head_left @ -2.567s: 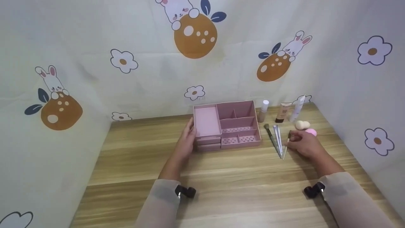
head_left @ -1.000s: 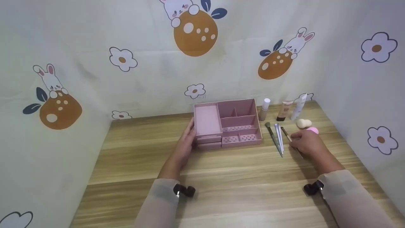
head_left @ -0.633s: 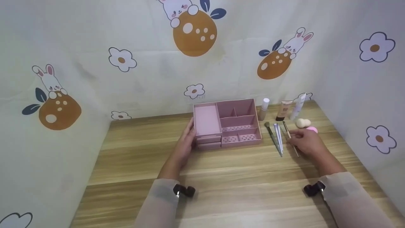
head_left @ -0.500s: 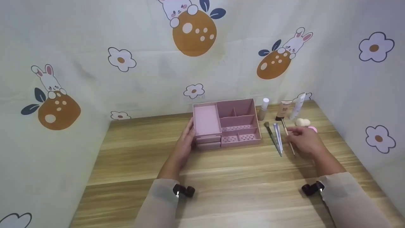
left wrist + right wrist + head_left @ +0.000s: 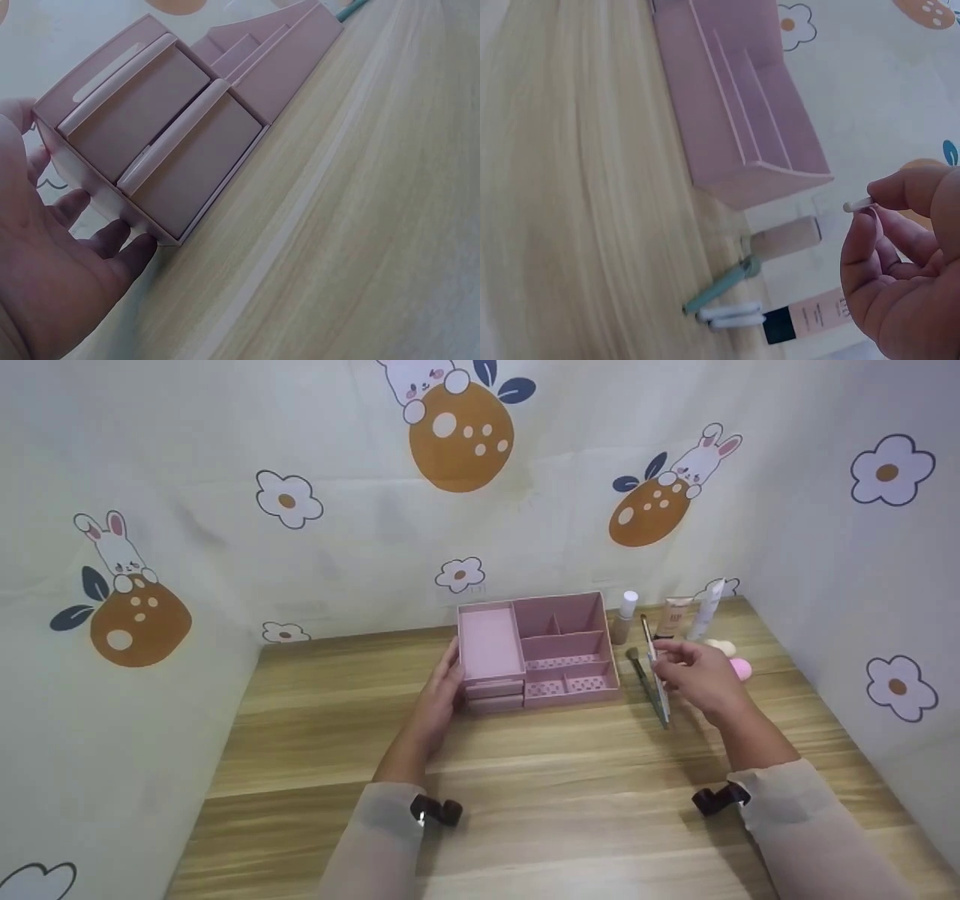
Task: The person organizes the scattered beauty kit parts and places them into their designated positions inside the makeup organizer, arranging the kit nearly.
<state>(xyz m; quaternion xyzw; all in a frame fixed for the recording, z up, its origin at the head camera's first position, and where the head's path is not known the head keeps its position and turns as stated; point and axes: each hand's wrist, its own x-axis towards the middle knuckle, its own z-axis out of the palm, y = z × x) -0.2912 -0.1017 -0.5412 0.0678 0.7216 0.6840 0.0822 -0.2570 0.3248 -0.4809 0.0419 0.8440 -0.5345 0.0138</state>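
Observation:
A pink desktop organizer [image 5: 491, 643] with a flat tray top, two drawers and open compartments stands near the back of the table. My left hand [image 5: 441, 690] rests against its left side; the left wrist view shows the fingertips [image 5: 139, 251] spread along the side wall by the drawers. My right hand [image 5: 701, 675] pinches a slim makeup brush [image 5: 646, 628] between thumb and fingers, its bristles pointing up. In the right wrist view the pale handle end [image 5: 859, 204] pokes out from the pinch. Below lie a green-handled brush [image 5: 639, 675] and white sticks [image 5: 731, 311].
Right of the organizer stand a bottle with a white cap [image 5: 626, 615], a beige tube [image 5: 675, 615] and a white tube [image 5: 707, 611]. A cream sponge [image 5: 724, 647] and a pink sponge [image 5: 741, 668] sit beyond my right hand. Patterned cloth [image 5: 360, 555] encloses the table's back and sides.
My right hand has lifted the makeup brush off the table and carried it left, over the other brushes. The brush now tilts with its bristles to the left. My left hand stays at the organizer.

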